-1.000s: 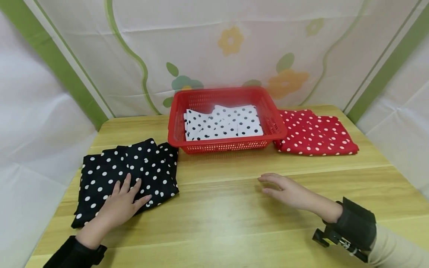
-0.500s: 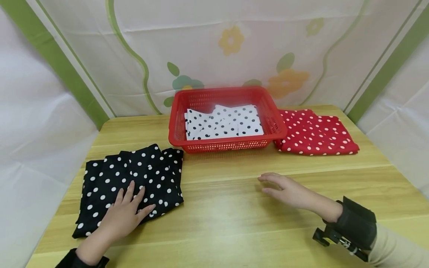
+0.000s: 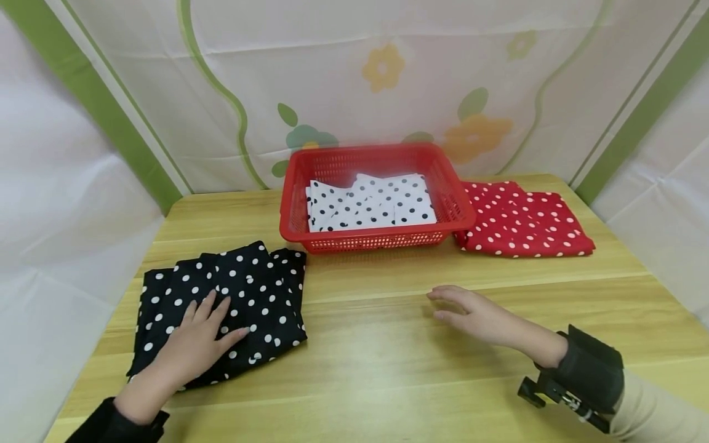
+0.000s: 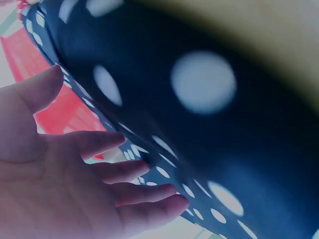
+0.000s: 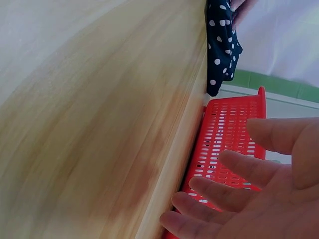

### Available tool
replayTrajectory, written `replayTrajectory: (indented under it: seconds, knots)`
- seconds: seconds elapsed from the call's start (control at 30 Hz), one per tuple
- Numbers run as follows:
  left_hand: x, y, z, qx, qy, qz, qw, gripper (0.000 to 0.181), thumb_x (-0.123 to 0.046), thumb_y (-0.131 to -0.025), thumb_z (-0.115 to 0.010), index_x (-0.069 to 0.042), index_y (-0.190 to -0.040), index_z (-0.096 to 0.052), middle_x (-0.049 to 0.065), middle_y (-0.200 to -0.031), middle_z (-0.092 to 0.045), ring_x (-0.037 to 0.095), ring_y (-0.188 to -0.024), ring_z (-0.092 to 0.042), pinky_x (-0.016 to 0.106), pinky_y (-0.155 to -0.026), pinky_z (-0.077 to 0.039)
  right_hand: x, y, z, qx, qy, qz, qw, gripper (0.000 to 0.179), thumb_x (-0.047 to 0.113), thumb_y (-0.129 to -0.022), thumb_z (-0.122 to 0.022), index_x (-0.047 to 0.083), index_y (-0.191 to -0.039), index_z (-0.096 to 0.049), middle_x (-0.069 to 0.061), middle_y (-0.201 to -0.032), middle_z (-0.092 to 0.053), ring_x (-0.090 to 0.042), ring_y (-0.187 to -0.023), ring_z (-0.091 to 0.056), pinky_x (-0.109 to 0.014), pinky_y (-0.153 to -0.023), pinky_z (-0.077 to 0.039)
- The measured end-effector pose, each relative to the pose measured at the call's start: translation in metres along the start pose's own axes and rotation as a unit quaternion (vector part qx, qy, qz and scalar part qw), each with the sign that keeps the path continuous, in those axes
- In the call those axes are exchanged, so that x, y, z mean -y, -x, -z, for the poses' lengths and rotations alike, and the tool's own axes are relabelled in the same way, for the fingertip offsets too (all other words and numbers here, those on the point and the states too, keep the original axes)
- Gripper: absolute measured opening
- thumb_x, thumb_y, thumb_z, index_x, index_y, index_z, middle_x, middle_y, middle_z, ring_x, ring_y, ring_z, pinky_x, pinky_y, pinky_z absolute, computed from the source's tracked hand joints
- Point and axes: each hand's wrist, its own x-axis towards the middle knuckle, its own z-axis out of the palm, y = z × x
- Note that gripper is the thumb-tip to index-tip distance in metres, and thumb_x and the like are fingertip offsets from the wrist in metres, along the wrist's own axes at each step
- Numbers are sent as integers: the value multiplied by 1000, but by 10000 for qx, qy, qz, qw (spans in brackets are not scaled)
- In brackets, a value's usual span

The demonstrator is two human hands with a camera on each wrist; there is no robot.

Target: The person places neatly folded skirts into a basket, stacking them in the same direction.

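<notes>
Folded black cloth with white polka dots (image 3: 263,307) has slid slightly nearer the person. Head view: it lies left of the red plastic basket (image 3: 382,232), left hand (image 3: 191,347) resting on top. Left wrist view: fingers spread, ungripping. Right wrist view: right hand (image 5: 279,199) relaxed, fingers extended.

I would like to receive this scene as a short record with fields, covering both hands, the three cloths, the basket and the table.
Left hand: fingers spread, over the black cloth
Right hand: over the table, holding nothing
Black cloth: white dots, folded, left of the basket and nearer the person
White cloth: black dots, inside the basket
Red cloth: white dots, folded, right of the basket
Basket: red, perforated
Table: wood-grained
</notes>
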Motion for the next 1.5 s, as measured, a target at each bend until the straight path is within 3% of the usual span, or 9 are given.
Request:
replayTrajectory:
  seconds: [0.33, 0.57, 0.97, 1.2, 1.5]
  knots:
    - [9, -17, 6, 279, -92, -5, 9996, 92, -56, -89, -60, 10, -146, -29, 41, -149, -9, 67, -130, -8, 78, -91, -25, 1, 0, -2, -7, 27, -38, 10000, 42, 19, -99, -56, -6, -133, -53, -29, -138, -47, -48, -129, -41, -62, -103, -34]
    - [7, -12, 1, 443, -348, -122, 9983, 86, -55, -91, -58, 6, -146, -34, 39, -150, -14, 63, -131, -15, 79, -85, -30, 1, 0, -1, -15, 30, -29, 10000, 42, 20, -99, -56, -5, -133, -53, -28, -138, -48, -48, -129, -40, -62, -103, -33]
    - [-14, 11, -11, 333, -402, -247, 9983, 81, -50, -90, -62, 6, -145, -38, 39, -149, -18, 64, -129, -20, 77, -84, -35, 2, 0, -1, 18, 85, 5, 10000, 41, 18, -99, -57, -6, -132, -54, -29, -137, -49, -48, -129, -41, -62, -103, -33]
    - [-27, 12, -12, 663, -47, -200, 9976, 85, -50, -90, -62, 8, -146, -34, 41, -149, -13, 66, -129, -16, 71, -92, -35, 1, 0, -1, 52, 77, -40, 9999, 41, 18, -99, -56, -5, -132, -54, -29, -138, -47, -48, -129, -40, -62, -103, -34]
    - [-60, 9, -14, 1159, 582, -39, 9916, 93, -49, -87, -68, 6, -149, -27, 35, -153, -12, 62, -133, -13, 72, -96, -29, -3, 1, -3, 0, 167, 130, 9998, 41, 19, -98, -58, -6, -131, -55, -29, -136, -49, -49, -127, -42, -62, -102, -34]
